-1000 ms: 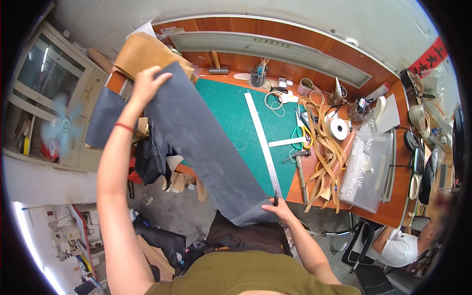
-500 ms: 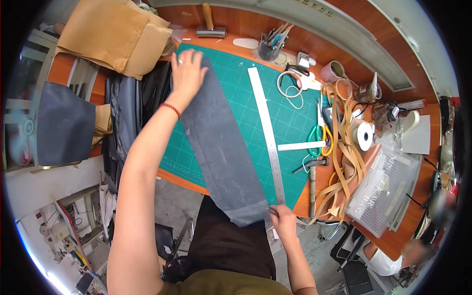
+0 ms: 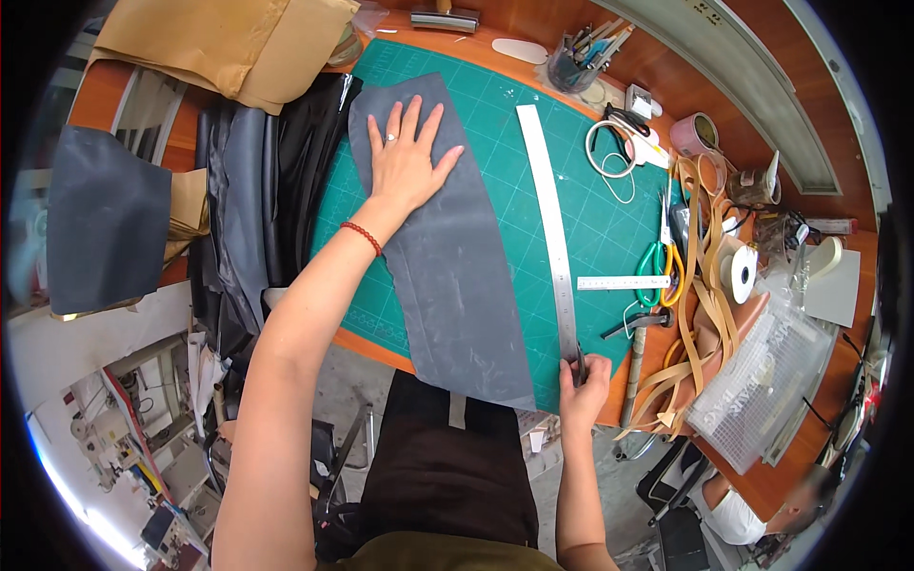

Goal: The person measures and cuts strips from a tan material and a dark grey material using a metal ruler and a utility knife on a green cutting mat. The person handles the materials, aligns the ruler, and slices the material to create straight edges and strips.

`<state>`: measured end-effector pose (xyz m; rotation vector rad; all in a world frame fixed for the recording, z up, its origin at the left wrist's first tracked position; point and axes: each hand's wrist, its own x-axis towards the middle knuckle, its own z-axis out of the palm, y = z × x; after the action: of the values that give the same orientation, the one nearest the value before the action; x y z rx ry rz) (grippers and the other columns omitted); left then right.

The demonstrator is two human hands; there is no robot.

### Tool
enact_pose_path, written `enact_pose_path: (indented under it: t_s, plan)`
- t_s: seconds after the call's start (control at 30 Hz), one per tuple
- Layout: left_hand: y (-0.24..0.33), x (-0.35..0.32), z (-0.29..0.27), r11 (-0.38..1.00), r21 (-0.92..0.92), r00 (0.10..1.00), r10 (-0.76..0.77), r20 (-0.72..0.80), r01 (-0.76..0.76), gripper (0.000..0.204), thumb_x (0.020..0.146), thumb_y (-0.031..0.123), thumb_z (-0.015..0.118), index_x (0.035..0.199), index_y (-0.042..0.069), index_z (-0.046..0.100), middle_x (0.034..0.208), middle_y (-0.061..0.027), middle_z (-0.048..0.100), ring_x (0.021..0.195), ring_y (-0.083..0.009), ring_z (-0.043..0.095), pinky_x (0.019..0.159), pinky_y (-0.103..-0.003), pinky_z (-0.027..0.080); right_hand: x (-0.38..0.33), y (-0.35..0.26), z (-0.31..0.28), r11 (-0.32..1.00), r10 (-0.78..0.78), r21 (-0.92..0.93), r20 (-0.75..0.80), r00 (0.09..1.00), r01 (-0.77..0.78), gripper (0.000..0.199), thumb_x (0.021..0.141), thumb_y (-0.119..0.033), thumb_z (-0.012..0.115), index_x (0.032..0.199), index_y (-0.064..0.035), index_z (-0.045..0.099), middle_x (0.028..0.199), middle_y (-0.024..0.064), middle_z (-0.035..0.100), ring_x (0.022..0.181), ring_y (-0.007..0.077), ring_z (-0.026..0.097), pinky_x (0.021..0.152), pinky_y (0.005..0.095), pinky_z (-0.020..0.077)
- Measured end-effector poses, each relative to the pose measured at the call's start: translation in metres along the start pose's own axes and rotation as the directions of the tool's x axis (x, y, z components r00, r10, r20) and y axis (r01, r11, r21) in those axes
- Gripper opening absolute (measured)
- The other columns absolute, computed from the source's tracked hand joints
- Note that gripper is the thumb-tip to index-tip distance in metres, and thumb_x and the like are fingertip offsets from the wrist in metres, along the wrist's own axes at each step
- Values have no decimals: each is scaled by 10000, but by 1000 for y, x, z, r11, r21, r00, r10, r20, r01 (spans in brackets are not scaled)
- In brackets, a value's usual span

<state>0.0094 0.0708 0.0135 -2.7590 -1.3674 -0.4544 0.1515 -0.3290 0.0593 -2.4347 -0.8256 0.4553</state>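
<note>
A long dark grey leather-like sheet (image 3: pixel 457 285) lies lengthwise on the green cutting mat (image 3: pixel 495 86), its lower end reaching the mat's near edge. My left hand (image 3: pixel 407 162) rests flat on the sheet's far part, fingers spread. Just right of the sheet's near end, my right hand (image 3: pixel 585 388) is closed around a slim dark tool (image 3: pixel 580 364), whose kind I cannot make out. The tool's tip stands at the lower end of a long steel ruler (image 3: pixel 547 209). A shorter ruler (image 3: pixel 624 283) lies crosswise on the mat.
Green- and yellow-handled scissors (image 3: pixel 666 271), a hammer (image 3: pixel 636 352) and tan leather straps (image 3: pixel 714 285) lie on the right. A cup of tools (image 3: pixel 576 62) stands at the back. Dark folded material (image 3: pixel 243 209) and a brown stack (image 3: pixel 219 48) are at left. Another person (image 3: pixel 733 509) sits lower right.
The sheet's near end now lies flatter on the mat. My left hand has moved onto its surface, spreading its fingers. My right hand, holding the dark tool, has left the sheet's corner for the long ruler's end.
</note>
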Motion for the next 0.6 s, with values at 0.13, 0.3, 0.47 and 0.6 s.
enact_pose_path:
  t_s: [0.13,0.3,0.47,0.6]
  plan:
    - [-1,1,-9,999,-39,997,-28,78,31,717,924,574,602,1498,166,466,1582,-152,360,1466,-380,299,1184,-648,169,1,3,-2,990,117,74,43,992,-120,314,770,-52,817,949,-8,563,862,90,557,731,234,558,651,352,454]
    - [-18,17,-4,998,-46,995,45,84,-41,781,923,647,556,1534,181,415,1620,-148,304,1504,-376,238,1201,-634,144,5,4,-5,999,-37,-41,2,999,37,289,798,-52,800,966,-14,568,799,40,565,662,139,500,593,287,415]
    - [-24,26,0,996,-10,990,88,111,-87,776,944,666,505,1558,209,380,1651,-119,260,1526,-363,208,1207,-627,135,0,7,1,978,93,178,83,992,-106,223,812,-42,789,926,-6,601,741,35,570,607,130,443,572,300,386]
    - [-23,19,5,997,-2,994,78,80,-78,730,970,625,490,1557,205,381,1639,-122,291,1523,-352,226,1206,-622,148,1,-6,-5,967,-52,253,125,991,19,128,861,-43,752,882,-2,632,701,19,554,581,94,413,542,278,358]
